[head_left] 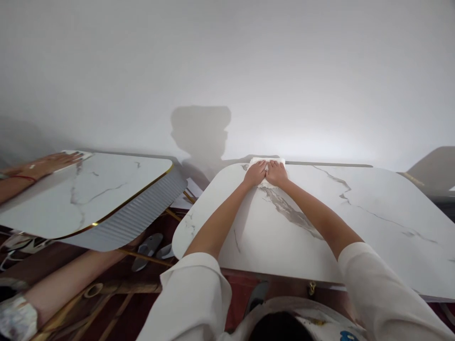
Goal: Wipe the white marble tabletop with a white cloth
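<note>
Both my arms reach forward across a white marble-patterned tabletop (pixel 199 227). At its far edge, beside the wall, lies a white wiping cloth (pixel 282 161); whether it is fabric or paper I cannot tell. My left hand (pixel 255 173) presses on the left part of this cloth with the fingers laid out flat. Right beside it, touching or nearly so, my right hand (pixel 277 173) rests flat on the cloth too. Parts of the cloth stick out past the fingertips and below the palms. Grey veins (pixel 293 214) run over the table surface near my right forearm.
A second marble-patterned table (pixel 106 189) with a gold rim and ribbed side stands at left. Another person's hand (pixel 59 162) lies on a white cloth there. A pale wall (pixel 320 85) rises behind both tables. Bamboo furniture (pixel 117 287) and grey slippers (pixel 148 251) are below.
</note>
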The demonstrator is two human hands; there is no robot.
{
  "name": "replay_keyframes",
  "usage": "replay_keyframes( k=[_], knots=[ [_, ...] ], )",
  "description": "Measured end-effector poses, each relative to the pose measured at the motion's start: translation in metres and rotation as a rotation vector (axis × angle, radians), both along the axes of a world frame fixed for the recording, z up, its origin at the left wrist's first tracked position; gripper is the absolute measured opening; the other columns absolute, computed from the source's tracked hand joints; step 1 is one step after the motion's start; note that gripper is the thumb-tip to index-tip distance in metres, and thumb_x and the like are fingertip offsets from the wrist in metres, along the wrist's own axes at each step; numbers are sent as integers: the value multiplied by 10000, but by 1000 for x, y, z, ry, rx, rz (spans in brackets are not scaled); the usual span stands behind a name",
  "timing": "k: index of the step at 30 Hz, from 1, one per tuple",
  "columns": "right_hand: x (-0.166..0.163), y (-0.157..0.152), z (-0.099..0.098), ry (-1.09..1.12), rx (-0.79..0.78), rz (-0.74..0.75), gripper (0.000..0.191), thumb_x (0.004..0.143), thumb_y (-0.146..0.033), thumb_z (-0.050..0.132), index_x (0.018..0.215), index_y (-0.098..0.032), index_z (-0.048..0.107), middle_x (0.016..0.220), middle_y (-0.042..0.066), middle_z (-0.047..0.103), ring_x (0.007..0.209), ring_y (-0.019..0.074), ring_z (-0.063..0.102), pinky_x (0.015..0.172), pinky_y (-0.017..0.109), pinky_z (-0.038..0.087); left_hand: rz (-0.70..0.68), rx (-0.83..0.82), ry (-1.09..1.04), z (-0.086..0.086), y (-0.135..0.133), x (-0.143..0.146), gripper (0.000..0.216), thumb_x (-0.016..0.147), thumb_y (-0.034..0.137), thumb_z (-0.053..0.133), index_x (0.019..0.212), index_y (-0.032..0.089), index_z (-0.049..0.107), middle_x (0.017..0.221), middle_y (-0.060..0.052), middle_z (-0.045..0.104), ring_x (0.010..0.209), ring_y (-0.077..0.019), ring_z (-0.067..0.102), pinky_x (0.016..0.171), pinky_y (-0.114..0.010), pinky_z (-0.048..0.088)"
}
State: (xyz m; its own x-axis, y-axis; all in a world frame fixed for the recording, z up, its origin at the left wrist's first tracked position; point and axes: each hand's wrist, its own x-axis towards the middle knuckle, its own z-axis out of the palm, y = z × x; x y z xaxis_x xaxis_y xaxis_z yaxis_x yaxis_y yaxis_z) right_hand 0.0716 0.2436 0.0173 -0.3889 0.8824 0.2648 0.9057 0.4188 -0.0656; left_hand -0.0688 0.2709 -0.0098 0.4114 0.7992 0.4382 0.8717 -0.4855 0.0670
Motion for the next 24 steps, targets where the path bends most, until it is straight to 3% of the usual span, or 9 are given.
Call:
replay_keyframes(
  k=[6, 12, 17, 21, 24],
  knots=[
    [6, -70, -9, -2, 29, 54, 535, 946, -240, 300, 1420, -6, 378, 1482, 180, 373, 1365, 293, 305, 1111, 451, 186, -30, 3, 14, -9, -79, 0, 505, 908, 206, 265, 1359, 59, 437, 1424, -164, 465, 1365, -242, 377, 1139, -448, 304],
    [7, -152, -16, 36, 80, 176, 535, 930, -245, 347, 1390, 20, 411, 1455, 217, 398, 1348, 323, 331, 1099, 485, 209, 93, -45, 5, -13, -180, -2, 523, 915, 227, 253, 1401, 90, 391, 1475, -127, 407, 1388, -226, 338, 1156, -429, 277],
    [25, -212, -14, 44, 32, 250, 531, 925, -253, 369, 1404, -29, 418, 1471, 189, 386, 1366, 308, 316, 1115, 487, 200, 201, -102, -19, -14, -251, 16, 540, 914, 254, 266, 1403, 65, 395, 1475, -144, 403, 1385, -255, 340, 1141, -430, 299],
    [55, -237, -10, 12, -19, 276, 556, 919, -259, 351, 1429, -44, 397, 1495, 162, 350, 1385, 293, 291, 1135, 471, 186, 212, -75, -75, -20, -279, 45, 547, 898, 262, 299, 1417, 121, 398, 1473, -129, 409, 1381, -260, 350, 1128, -444, 321],
    [79, -236, -7, -10, -39, 261, 569, 915, -252, 334, 1436, -27, 382, 1500, 167, 336, 1392, 288, 277, 1138, 465, 183, 177, -62, -99, -19, -275, 69, 553, 891, 265, 316, 1427, 145, 386, 1474, -121, 409, 1384, -261, 345, 1129, -458, 317]
  ],
)
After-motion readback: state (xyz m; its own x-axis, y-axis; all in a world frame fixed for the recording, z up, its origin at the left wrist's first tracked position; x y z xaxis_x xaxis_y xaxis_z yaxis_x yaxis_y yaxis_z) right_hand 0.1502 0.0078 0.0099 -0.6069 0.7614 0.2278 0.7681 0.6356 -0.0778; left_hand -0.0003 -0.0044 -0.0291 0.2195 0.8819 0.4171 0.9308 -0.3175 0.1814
